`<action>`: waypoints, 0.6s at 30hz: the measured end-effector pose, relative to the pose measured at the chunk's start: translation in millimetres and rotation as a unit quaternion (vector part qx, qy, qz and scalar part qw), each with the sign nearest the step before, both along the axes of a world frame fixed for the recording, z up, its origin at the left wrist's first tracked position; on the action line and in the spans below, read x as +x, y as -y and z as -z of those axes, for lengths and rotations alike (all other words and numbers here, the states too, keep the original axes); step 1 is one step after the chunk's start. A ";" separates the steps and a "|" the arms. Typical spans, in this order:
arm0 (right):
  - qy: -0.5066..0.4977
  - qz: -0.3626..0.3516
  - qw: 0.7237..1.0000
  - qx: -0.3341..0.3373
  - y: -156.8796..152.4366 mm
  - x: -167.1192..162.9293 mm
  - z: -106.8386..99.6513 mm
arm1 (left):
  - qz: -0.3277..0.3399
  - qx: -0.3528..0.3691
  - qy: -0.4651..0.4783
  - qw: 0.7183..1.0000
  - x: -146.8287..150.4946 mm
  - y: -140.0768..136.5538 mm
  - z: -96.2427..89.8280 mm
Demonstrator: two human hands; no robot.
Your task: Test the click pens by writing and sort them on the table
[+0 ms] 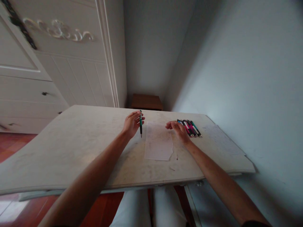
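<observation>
My left hand (133,124) is closed on a green and black pen (141,123), thumb and fingers near its upper end. The pen is upright with its tip pointing down, just left of a sheet of paper (158,145) with a torn lower right corner. Over the right edge of that sheet, my right hand (178,130) has its fingers loosely bent toward the left, and no object shows in them. Beside it on the right lies a row of several pens (190,128) in black, pink, white and teal, partly covered by the hand.
The pale, stained tabletop (82,148) ends at a wall (248,78) on the right. A white cabinet (71,69) stands beyond the left side, and a brown wooden piece (146,101) sits behind the far edge. Small dark bits lie below the paper.
</observation>
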State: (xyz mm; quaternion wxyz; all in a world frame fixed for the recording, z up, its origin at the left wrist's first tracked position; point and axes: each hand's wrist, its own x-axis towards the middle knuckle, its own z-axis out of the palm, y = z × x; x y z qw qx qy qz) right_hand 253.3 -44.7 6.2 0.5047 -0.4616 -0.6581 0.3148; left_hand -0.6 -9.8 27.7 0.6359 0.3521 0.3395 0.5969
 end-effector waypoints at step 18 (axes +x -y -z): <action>0.002 -0.026 0.999 -0.026 2.3 -1.1 3.5 | 0.153 -0.088 0.201 0.964 0.1 19.3 -14.5</action>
